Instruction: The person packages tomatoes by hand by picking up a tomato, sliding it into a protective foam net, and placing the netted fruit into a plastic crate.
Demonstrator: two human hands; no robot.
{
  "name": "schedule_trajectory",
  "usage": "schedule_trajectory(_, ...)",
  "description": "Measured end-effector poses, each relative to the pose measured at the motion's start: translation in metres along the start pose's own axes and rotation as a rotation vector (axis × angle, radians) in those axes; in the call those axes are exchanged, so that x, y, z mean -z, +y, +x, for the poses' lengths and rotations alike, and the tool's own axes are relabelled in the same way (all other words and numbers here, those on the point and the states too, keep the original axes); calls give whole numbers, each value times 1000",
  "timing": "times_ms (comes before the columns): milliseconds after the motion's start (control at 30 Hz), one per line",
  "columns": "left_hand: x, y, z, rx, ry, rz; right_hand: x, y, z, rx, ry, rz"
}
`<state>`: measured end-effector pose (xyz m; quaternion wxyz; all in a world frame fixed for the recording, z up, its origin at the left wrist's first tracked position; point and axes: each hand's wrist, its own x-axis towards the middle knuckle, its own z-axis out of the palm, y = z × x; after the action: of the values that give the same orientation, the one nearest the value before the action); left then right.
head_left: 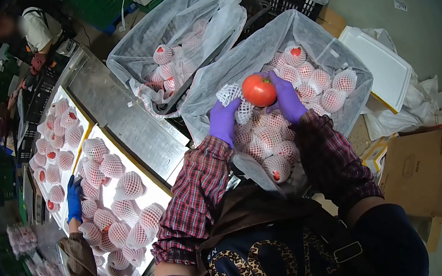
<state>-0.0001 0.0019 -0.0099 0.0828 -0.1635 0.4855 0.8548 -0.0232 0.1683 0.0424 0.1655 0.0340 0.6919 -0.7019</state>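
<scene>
A white desk (154, 186) runs along the left side, brightly lit, its top covered with many foam-netted tomatoes (129, 186) and split by a yellow-edged divider. Next to it lies a bare metal surface (116, 116). A co-worker's hand in a blue glove (74, 199) reaches over the desk among the netted tomatoes. Farther back, at upper left, another person (42, 30) stands near dark crates, and green crates (92, 6) fill the space behind. To the right, a white lid (377, 66) leans by some plastic wrapping, and a brown cardboard box (426, 171) stands on the grey floor.

Straight ahead, a crate with a pale liner (210, 80) holds more tomatoes in foam nets; a second lined crate (131, 44) sits just beyond it, partly filled.

Above the nearer crate, a bare red tomato (258, 91) is between the person's two purple-gloved hands. The right hand (286, 97) is curled around its right side, thumb up by the stem end, gripping it. The left hand (225, 119), just left of the tomato, has its fingers closed on a white foam net (243, 111), whose mesh lies right beside the fruit.
</scene>
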Motion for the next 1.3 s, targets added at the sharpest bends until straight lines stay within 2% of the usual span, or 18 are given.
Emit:
schedule_trajectory(67, 2, -4, 0, -68, 21, 45, 4, 14, 9, -25, 12, 107)
schedule_trajectory(167, 5, -4, 1, -140, 47, 331, 6, 23, 17, -166, -47, 440)
schedule_trajectory(267, -8, 13, -13, 48, -120, 143, 2, 22, 17, -185, -12, 321)
schedule_trajectory(300, -10, 15, -15, 96, -174, 177, 0, 21, 14, -114, -50, 196)
schedule_trajectory(367, -17, 20, -23, 74, -171, 128, -3, 20, 5, 30, -123, -53)
schedule_trajectory(467, -12, 17, -19, 44, -168, 172, -4, 12, -2, 20, -133, -74)
schedule_trajectory(500, -10, 16, -15, 34, -166, 206, -6, 14, -2, 149, -83, -145)
schedule_trajectory(567, -8, 15, -12, 128, -85, 79, -15, 17, -2, 409, 18, -285)
schedule_trajectory(600, -8, 15, -12, 176, -46, 15, -18, 16, -4, 416, 34, -329)
schedule_trajectory(667, -9, 13, -12, 99, -86, 40, -21, 10, -8, 426, 68, -418)
schedule_trajectory(867, -10, 11, -13, 92, -95, 109, -6, 17, 0, 361, 1, -183)
schedule_trajectory(967, -8, 15, -13, 126, -97, 95, -2, 12, 0, 133, 13, -109)
schedule_trajectory(1000, -8, 16, -14, 139, -99, 86, -1, 16, 4, 165, 17, -95)
schedule_trajectory(1100, -12, 20, -14, 177, -162, -257, -2, 18, 8, 313, -2, -124)
schedule_trajectory(1200, -10, 26, -13, 219, -188, -298, -9, 16, 4, 539, -48, -265)
schedule_trajectory(1267, -9, 19, -7, 144, -194, -338, -15, 27, 15, 661, -15, -308)
schedule_trajectory(1300, -8, 14, -4, 108, -200, -356, -11, 25, 16, 436, -26, -110)
